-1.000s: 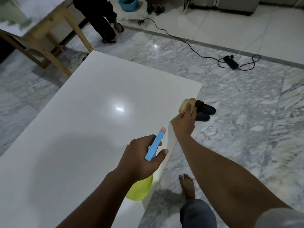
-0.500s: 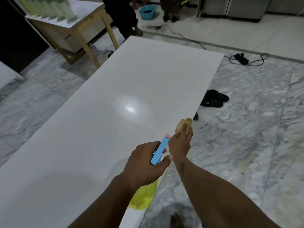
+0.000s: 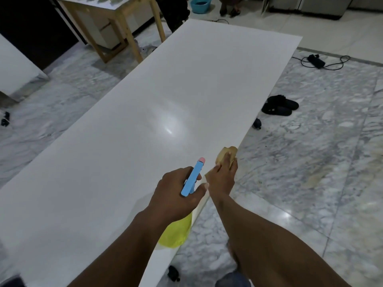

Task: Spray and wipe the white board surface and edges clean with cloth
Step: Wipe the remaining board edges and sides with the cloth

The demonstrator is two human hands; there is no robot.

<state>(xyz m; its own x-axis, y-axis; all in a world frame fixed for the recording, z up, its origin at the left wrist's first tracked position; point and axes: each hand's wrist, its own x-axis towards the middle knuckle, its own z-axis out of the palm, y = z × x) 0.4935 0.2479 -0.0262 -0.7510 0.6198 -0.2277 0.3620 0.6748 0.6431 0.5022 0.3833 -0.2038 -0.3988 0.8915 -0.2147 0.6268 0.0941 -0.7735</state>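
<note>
A long glossy white board [image 3: 157,112] lies flat and runs from the near left to the far right. My left hand [image 3: 178,193] grips a spray bottle [image 3: 192,177] with a blue head, a pink nozzle tip and a yellow body, held over the board's near right edge. My right hand [image 3: 222,175] holds a tan cloth [image 3: 224,154] against that right edge, just beyond the bottle. Most of the cloth is hidden under my fingers.
Marble floor surrounds the board. Black slippers [image 3: 279,105] lie to the right of the board, and a black power strip with cable [image 3: 316,61] lies farther back. A wooden table [image 3: 116,23] stands at the far left, a blue basin [image 3: 200,4] and a standing person [image 3: 173,13] beyond.
My view has tilted up, showing more of the board's far end. My right hand with the cloth stays on the right edge, now closer to the left hand and bottle.
</note>
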